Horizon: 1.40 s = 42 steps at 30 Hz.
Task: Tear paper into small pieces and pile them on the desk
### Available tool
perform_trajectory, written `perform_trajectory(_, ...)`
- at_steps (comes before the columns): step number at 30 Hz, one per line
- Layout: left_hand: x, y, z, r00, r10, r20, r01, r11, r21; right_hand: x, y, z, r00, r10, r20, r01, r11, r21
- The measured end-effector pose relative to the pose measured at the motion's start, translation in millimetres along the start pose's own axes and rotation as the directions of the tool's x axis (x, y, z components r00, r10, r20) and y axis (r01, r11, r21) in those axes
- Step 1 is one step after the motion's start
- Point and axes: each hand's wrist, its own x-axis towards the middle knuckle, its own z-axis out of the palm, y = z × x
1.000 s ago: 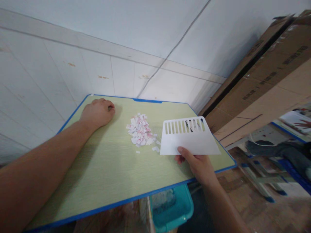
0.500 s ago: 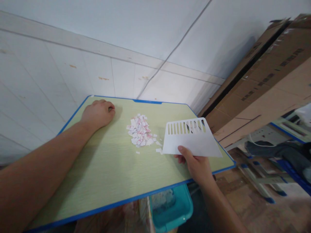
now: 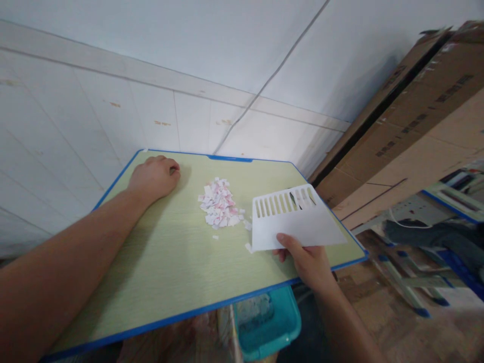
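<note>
My right hand (image 3: 304, 259) grips the lower edge of a flat white slotted panel (image 3: 295, 227), thumb on top and fingers underneath. A row of long slots runs along the panel's far side. The panel is tilted over the right part of the table, its left edge close to a few loose paper scraps (image 3: 248, 247). In the middle of the table lies a heap of torn white and pinkish paper scraps (image 3: 220, 204). My left hand (image 3: 155, 176) rests as a loose fist at the far left of the table, apart from the heap, with nothing visible in it.
The light green tabletop (image 3: 166, 272) has a blue rim and stands against a white wall (image 3: 143, 101). Below its front edge is a teal bin (image 3: 282, 322). Cardboard boxes (image 3: 408, 126) lean at the right, with another table (image 3: 457, 201) behind.
The white slotted panel has turned and tipped, its near left corner now lower and closer to me. A scrap beside that corner has shifted toward me. My left hand has hardly moved.
</note>
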Motion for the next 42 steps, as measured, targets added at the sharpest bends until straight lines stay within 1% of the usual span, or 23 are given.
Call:
perform_trajectory(2, 0.2, -0.6, 0.5, 1.000, -0.001, -0.001, 0.001, 1.000, -0.005, 0.6, 2.3, -1.3, 1.000, -0.004, 0.004, 0.004, 1.000, -0.005)
perform_trajectory(5, -1.4, -0.2, -1.0, 1.000, 0.020, 0.006, -0.020, 1.000, 0.003, 0.7, 4.2, -2.6, 1.000, 0.029, 0.003, -0.029, 0.999, 0.013)
perform_trajectory(7, -2.7, 0.5, -2.3, 0.999, 0.032, 0.006, -0.032, 0.999, 0.007, 0.9, 3.9, -2.8, 0.999, 0.041, 0.029, -0.042, 0.999, 0.031)
perform_trajectory(11, -4.3, 2.6, -4.4, 1.000, 0.025, 0.009, -0.025, 0.999, 0.027, 3.2, -2.0, -1.3, 1.000, 0.000, 0.017, -0.001, 1.000, 0.030)
perform_trajectory(14, -4.8, 4.0, -5.8, 1.000, 0.015, 0.017, -0.016, 0.999, 0.037, 4.4, -8.8, 0.0, 0.998, -0.032, 0.051, 0.032, 0.999, 0.001)
perform_trajectory(16, -4.9, 4.2, -6.5, 1.000, 0.016, 0.020, -0.017, 0.999, 0.033, 3.8, -11.3, -0.2, 0.996, -0.028, 0.080, 0.031, 0.999, -0.036)
perform_trajectory(18, -4.7, 3.9, -6.8, 1.000, 0.021, 0.021, -0.022, 1.000, 0.023, 2.1, -10.9, -1.2, 0.996, -0.016, 0.082, 0.021, 0.998, -0.056)
perform_trajectory(23, -3.7, 2.3, -5.5, 1.000, 0.023, 0.007, -0.023, 1.000, 0.002, -0.8, -3.5, -3.8, 0.998, 0.018, 0.067, -0.018, 1.000, 0.004)
perform_trajectory(29, -2.8, 1.2, -3.9, 1.000, 0.023, 0.012, -0.023, 1.000, -0.009, 1.7, -1.2, -4.9, 0.998, 0.014, 0.054, -0.018, 0.997, 0.075)
perform_trajectory(34, -4.0, 1.5, -4.7, 1.000, 0.021, 0.014, -0.021, 1.000, 0.011, 1.8, -2.8, -7.2, 0.991, 0.029, 0.130, -0.034, 0.999, 0.032)
perform_trajectory(38, -4.5, 1.9, -5.6, 1.000, 0.012, 0.014, -0.012, 1.000, 0.009, -0.1, -3.6, -8.7, 0.993, 0.054, 0.106, -0.056, 0.998, 0.020)
perform_trajectory(42, -5.0, 2.9, -7.2, 1.000, 0.010, 0.024, -0.010, 1.000, -0.012, -2.1, -9.3, -11.5, 0.988, 0.045, 0.146, -0.045, 0.999, -0.005)
